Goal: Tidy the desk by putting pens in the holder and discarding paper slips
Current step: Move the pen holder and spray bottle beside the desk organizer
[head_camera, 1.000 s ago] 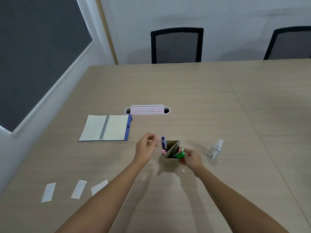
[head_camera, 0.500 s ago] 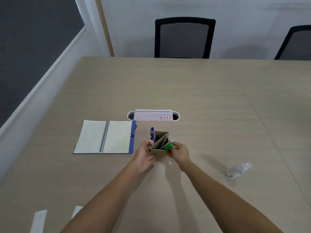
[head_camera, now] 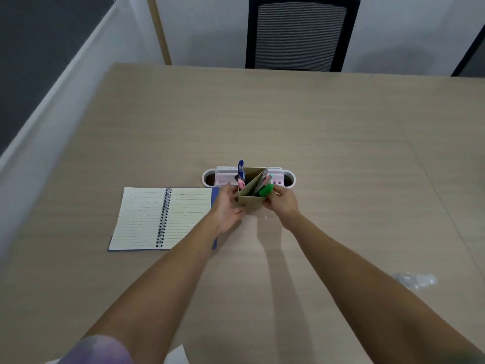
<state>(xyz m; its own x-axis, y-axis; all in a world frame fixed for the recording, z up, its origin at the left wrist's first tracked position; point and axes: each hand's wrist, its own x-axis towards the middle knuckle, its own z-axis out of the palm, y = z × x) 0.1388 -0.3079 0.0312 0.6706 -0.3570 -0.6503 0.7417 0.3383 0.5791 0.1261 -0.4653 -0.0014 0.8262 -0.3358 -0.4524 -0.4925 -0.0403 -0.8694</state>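
While both hands, left (head_camera: 227,206) and right (head_camera: 283,203), grip the angular cardboard holder (head_camera: 250,200), pens (head_camera: 263,183) poke out.

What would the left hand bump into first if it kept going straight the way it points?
Probably the white and pink desk tray just behind the cardboard pen holder. The left hand already grips the holder's side, pointing away from the person. Depth is hard to judge.

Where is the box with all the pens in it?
In the head view, the pen holder sits mid-table between the left hand and right hand, right of the notebook.
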